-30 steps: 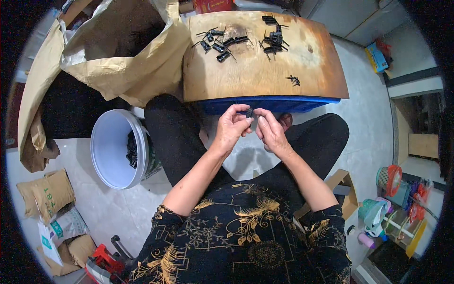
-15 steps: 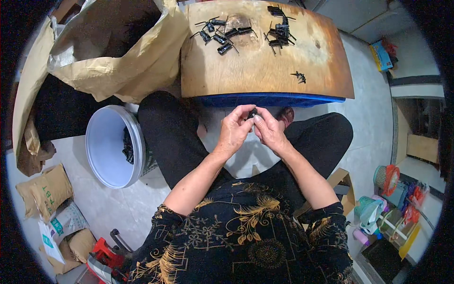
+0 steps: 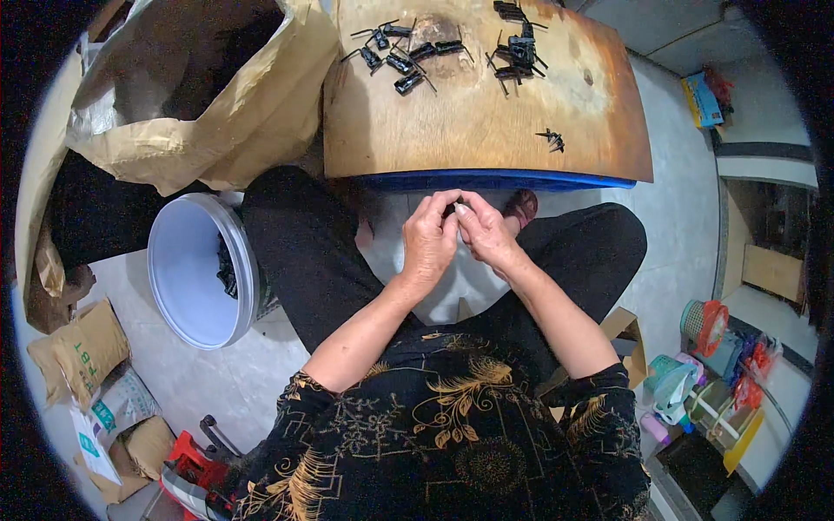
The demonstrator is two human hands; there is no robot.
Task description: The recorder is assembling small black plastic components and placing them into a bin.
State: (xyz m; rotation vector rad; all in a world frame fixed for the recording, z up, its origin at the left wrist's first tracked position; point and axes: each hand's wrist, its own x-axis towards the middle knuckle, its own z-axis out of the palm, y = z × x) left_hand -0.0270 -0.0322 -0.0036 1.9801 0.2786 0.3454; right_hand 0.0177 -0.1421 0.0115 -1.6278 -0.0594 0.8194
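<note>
My left hand (image 3: 427, 236) and my right hand (image 3: 485, 233) meet over the gap between my knees, just short of the board. Their fingertips are pinched together on a small black part (image 3: 452, 208), mostly hidden by the fingers. Beyond them lies a wooden board (image 3: 417, 130) on a blue base (image 3: 495, 180). Loose black plastic parts with thin prongs (image 3: 401, 61) are spread over its far left. A denser pile of similar parts (image 3: 519, 54) sits at the far middle. A few small dark pin-like pieces (image 3: 552, 139) lie nearer on the right.
At my left stands a tilted white bucket (image 3: 187, 286) with black parts inside. Behind it is a large open paper sack (image 3: 217, 139). Packed bags (image 3: 82, 347) and a red object (image 3: 195, 464) lie lower left. Plastic baskets (image 3: 692, 319) and bags crowd the right.
Both hands stay together, with the fingers shifted slightly around the small part, which shows less now. The view has moved a little, so the bucket and sack appear farther left.
</note>
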